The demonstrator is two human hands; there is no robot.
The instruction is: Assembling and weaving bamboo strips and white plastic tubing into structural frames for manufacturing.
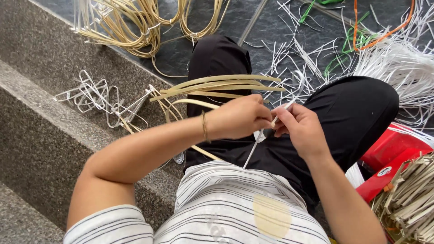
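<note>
I am seated on stone steps, black trousers across my lap. My left hand [239, 117] is closed around a bundle of flat tan cane strips [217, 85] that curve out to the left and fan above my knee. My right hand [300, 129] pinches a thin white plastic strip [253, 151] between thumb and fingers, right beside the left hand's knuckles. The white strip runs down from the fingers toward my striped shirt. A thin bracelet circles my left wrist.
Coils of tan cane [131, 27] lie on the dark floor at top. Bent white strip loops [97, 97] rest on the grey step at left. Loose white, green and orange strips [384, 49] spread at right. A red container [393, 158] and cut cane pieces [409, 199] sit at lower right.
</note>
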